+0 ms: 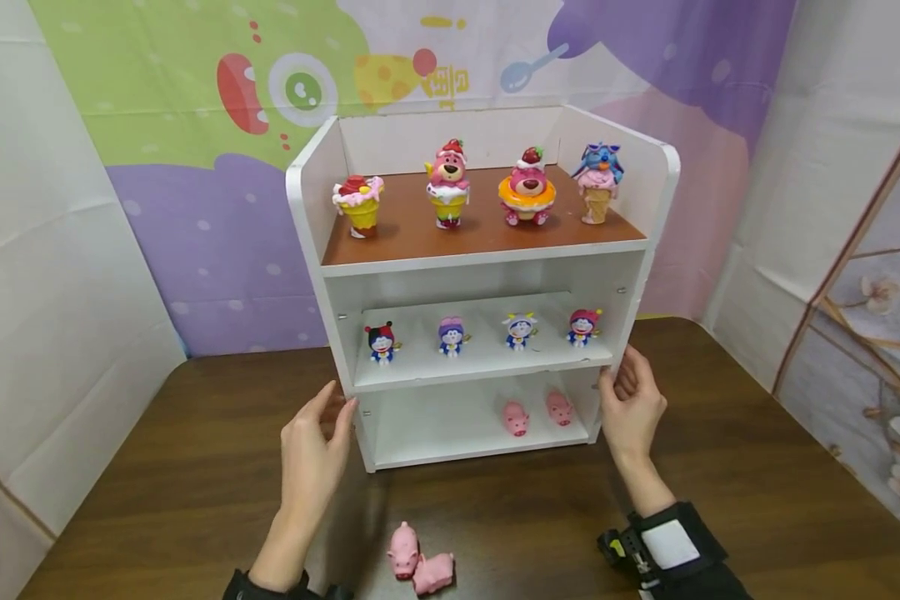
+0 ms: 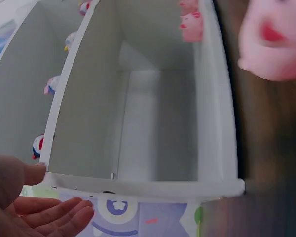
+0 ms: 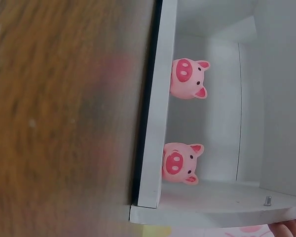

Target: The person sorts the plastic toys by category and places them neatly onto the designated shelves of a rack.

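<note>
A white shelf unit (image 1: 487, 260) stands on the table, several small figures on its upper two levels. At its left side panel is my left hand (image 1: 311, 454), thumb near the front edge; its fingers (image 2: 64, 217) extend loosely outside the panel in the left wrist view. My right hand (image 1: 633, 408) grips the right side panel, thumb at the front edge and fingers round the outside. On the bottom shelf (image 1: 442, 421) are two pink toy pigs, one nearer the middle (image 1: 516, 418) and one to the right (image 1: 559, 408). Two more pigs (image 1: 403, 550) lie on the table before the unit.
On the brown top level stand ice-cream and bear figures (image 1: 448, 183). Several blue-and-white figures (image 1: 452, 337) line the middle shelf. Behind the dark wooden table (image 1: 217, 450) hangs a colourful cartoon cloth (image 1: 210, 225), with pale cloth at both sides.
</note>
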`<state>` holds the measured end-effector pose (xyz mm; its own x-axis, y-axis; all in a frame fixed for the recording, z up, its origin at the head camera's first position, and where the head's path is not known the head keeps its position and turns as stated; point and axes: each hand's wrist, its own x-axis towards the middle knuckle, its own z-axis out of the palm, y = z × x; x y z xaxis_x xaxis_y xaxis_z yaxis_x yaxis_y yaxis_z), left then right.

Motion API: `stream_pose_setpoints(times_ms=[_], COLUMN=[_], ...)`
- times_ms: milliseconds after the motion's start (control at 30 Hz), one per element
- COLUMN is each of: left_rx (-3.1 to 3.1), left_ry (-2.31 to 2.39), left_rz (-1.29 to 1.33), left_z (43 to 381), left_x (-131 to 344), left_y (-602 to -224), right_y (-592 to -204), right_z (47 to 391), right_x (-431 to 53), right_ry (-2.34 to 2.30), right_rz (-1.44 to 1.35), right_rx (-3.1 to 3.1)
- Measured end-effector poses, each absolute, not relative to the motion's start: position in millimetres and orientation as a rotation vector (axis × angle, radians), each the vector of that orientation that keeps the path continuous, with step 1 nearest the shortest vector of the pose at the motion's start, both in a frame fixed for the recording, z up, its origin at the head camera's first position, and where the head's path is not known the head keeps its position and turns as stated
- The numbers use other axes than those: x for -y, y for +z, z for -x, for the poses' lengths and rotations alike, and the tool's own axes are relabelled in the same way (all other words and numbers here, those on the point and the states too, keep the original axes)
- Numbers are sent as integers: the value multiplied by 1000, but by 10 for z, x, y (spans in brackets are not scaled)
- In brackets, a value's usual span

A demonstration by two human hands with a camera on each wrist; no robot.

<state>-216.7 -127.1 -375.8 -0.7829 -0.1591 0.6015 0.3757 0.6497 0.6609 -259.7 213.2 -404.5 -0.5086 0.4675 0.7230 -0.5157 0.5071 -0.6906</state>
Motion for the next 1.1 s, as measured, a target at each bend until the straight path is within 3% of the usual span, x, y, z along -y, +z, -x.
stream_pose_setpoints(times_ms=[400,733,1100], left_rx=[2442,2553,2798], left_ry=[-930,-870,-789], left_rz=[481,1220,1193], left_z=[1806,1708,1632], left_x=[1353,1350,1271], left_y=[-3939,-4192,-4341], right_y=[-4091,-4101,-4077], right_z=[2642,2628,2616], right_x=[-2122,-2139,-2150], right_ry=[1207,1187,1182], right_rz=[-51,-36,-39], right_rx=[1723,1727,1740])
